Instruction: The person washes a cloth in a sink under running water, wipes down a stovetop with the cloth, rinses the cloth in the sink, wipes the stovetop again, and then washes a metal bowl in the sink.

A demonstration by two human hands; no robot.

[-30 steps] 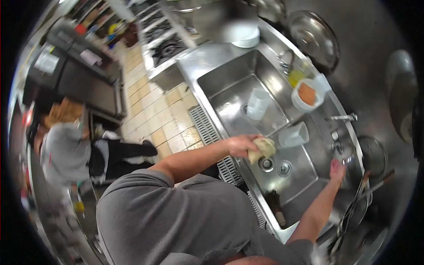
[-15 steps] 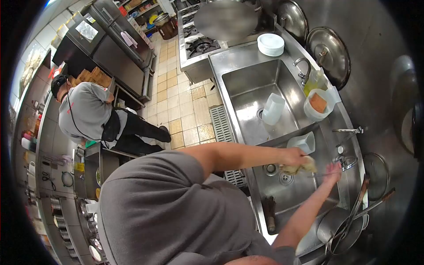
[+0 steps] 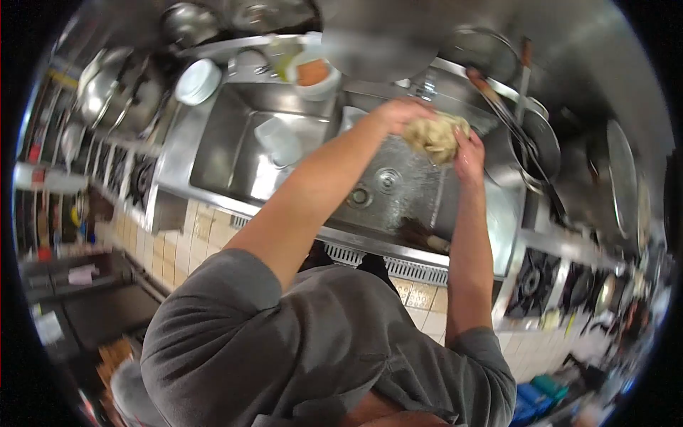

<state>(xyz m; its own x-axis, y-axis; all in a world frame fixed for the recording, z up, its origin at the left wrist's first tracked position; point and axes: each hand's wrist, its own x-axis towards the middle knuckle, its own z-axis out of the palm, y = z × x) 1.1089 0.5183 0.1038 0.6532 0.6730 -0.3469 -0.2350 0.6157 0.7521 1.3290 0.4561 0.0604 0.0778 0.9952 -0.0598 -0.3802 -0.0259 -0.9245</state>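
My left hand grips the left side of a crumpled pale yellow cloth above the right sink basin. On the cloth's right side, the fingers of my right hand are pressed against it. Water runs and splashes over the basin floor below. A faucet stands behind the cloth, partly hidden by a large blurred metal shape. A dark brush with a handle lies at the basin's front edge.
A clear plastic container lies in the left basin. Behind it are a white tub with an orange sponge and stacked white plates. At right, a pot holds long utensils. A co-worker's grey sleeve shows lower left.
The view has turned, bringing more of the right side into sight. Both hands have come together on the cloth, which was in my left hand alone. Water now spreads in the basin.
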